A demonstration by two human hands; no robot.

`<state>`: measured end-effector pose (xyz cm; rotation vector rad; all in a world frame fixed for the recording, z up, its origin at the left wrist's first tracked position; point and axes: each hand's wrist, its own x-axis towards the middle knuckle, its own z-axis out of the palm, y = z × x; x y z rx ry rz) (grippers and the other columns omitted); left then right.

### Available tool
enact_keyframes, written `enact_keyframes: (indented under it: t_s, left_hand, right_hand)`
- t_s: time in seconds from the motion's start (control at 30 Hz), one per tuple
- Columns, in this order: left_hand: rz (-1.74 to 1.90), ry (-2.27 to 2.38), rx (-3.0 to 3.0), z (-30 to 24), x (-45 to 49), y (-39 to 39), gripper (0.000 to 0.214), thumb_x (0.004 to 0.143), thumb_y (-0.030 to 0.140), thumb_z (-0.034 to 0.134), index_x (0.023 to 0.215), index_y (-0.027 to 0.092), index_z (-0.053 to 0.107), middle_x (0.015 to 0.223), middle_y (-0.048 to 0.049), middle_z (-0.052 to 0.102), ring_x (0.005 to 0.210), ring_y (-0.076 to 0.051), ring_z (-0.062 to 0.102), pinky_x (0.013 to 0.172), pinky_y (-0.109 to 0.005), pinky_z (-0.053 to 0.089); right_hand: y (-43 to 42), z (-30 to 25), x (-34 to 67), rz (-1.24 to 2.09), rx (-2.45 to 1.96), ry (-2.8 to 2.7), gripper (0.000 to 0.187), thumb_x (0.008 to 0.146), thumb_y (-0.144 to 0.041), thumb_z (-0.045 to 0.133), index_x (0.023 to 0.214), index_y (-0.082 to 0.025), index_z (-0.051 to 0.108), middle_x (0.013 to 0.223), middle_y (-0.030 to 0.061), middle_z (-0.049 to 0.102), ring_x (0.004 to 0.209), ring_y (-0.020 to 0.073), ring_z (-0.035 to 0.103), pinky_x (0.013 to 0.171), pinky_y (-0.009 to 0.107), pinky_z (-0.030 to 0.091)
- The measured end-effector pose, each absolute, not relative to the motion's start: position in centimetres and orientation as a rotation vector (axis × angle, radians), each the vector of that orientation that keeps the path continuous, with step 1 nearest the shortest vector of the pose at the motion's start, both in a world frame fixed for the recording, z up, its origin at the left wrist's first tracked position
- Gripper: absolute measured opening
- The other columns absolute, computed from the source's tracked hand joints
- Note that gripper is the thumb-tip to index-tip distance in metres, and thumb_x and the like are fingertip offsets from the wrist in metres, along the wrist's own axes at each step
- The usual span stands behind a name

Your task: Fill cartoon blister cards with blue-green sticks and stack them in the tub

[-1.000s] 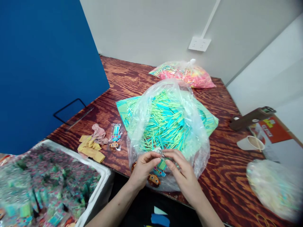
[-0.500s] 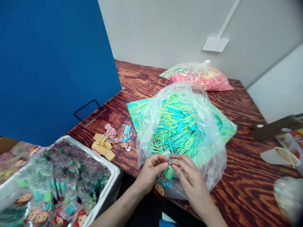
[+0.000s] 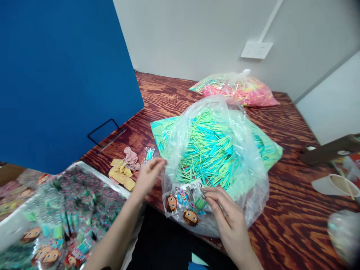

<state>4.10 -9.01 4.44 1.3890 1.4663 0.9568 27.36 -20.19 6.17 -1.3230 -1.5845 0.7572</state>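
My right hand [image 3: 229, 210] pinches a clear printed packet [image 3: 182, 197] with a cartoon head at its right end; a small dark bit shows at the fingertips. Just below it lies another packet [image 3: 191, 216] with green sticks, and I cannot tell whether the fingers hold that one too. Both overlap the front of a large open plastic bag [image 3: 254, 200] full of green and blue paper sticks [image 3: 209, 146]. My left hand [image 3: 152, 174] reaches out, slightly blurred, fingers extended and seemingly holding nothing. It partly covers a small filled packet [image 3: 149, 153] on the table.
Yellow and pink finger cots or gloves [image 3: 123, 174] lie left of the bag. At lower left, a white foam box [image 3: 94, 172] holds many filled packets. A blue panel [image 3: 70, 82] stands behind it. A tied bag of pink sticks [image 3: 239, 92] is at the back; a cup [image 3: 327, 185] sits right.
My left hand has come away from my right hand and moved left toward the small packet. The printed packet now lies spread out leftward from my right hand, which has barely moved.
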Motion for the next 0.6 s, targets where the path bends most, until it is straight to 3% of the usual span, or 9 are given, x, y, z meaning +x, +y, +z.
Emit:
enact_keyframes:
  t_s: [0.07, 0.1, 0.2, 0.37, 0.5, 0.6]
  left_hand:
    - [0.778, 1.987, 1.6, 4.3, 1.1, -4.9, 0.026, 0.091, 0.037, 0.048, 0.101, 0.02, 0.066, 0.109, -0.0095, 0.07, 0.105, -0.026, 0.061, 0.089, -0.034, 0.044]
    - [0.719, 2.092, 1.59, 4.1, -0.2, -3.0, 0.024, 0.088, 0.034, 0.054, 0.102, 0.018, 0.065, 0.116, -0.0141, 0.067, 0.113, -0.031, 0.057, 0.094, -0.039, 0.041]
    - [0.616, 2.165, 1.547, 2.9, -2.3, 1.2, 0.021, 0.073, 0.027, 0.069, 0.089, 0.014, 0.064, 0.112, -0.0213, 0.068, 0.116, -0.038, 0.056, 0.095, -0.044, 0.039]
    - [0.595, 2.076, 1.462, 0.5, -2.3, 3.5, 0.02, 0.058, 0.017, 0.076, 0.068, 0.017, 0.058, 0.085, -0.0129, 0.072, 0.095, -0.032, 0.065, 0.08, -0.036, 0.045]
    - [0.709, 1.871, 1.384, 0.9, -2.2, 2.3, 0.024, 0.059, 0.028, 0.077, 0.063, 0.018, 0.056, 0.061, -0.001, 0.063, 0.063, -0.018, 0.062, 0.06, -0.027, 0.044]
    - [0.82, 1.699, 1.341, 3.1, -3.1, 0.3, 0.029, 0.061, 0.039, 0.076, 0.07, 0.018, 0.059, 0.057, 0.003, 0.058, 0.049, -0.011, 0.052, 0.05, -0.023, 0.04]
  right_hand:
    - [-20.2, 6.0, 27.4, 0.75, -1.314, -1.606, 0.016, 0.097, -0.021, 0.049, 0.094, -0.025, 0.064, 0.102, 0.0074, 0.066, 0.098, 0.024, 0.062, 0.086, 0.037, 0.047]
    - [-20.3, 5.9, 27.3, 0.752, -1.304, -1.628, 0.015, 0.096, -0.021, 0.05, 0.094, -0.025, 0.064, 0.101, 0.0073, 0.067, 0.098, 0.024, 0.062, 0.086, 0.037, 0.047]
    - [-20.3, 5.8, 26.6, 0.761, -1.259, -1.69, 0.015, 0.096, -0.019, 0.05, 0.094, -0.025, 0.064, 0.098, 0.0068, 0.067, 0.095, 0.0229, 0.064, 0.083, 0.034, 0.049]
    - [-20.5, 5.5, 26.1, 0.74, -1.228, -1.726, 0.015, 0.095, -0.018, 0.051, 0.095, -0.025, 0.064, 0.096, 0.0061, 0.068, 0.091, 0.0203, 0.066, 0.079, 0.028, 0.051]
    - [-20.8, 5.7, 26.8, 0.758, -1.239, -1.74, 0.016, 0.096, -0.018, 0.051, 0.094, -0.024, 0.065, 0.093, 0.0042, 0.067, 0.086, 0.0178, 0.066, 0.076, 0.025, 0.051]
    - [-21.0, 6.2, 27.6, 0.781, -1.226, -1.741, 0.015, 0.096, -0.019, 0.051, 0.093, -0.024, 0.064, 0.092, 0.0037, 0.068, 0.088, 0.0177, 0.067, 0.077, 0.024, 0.052]
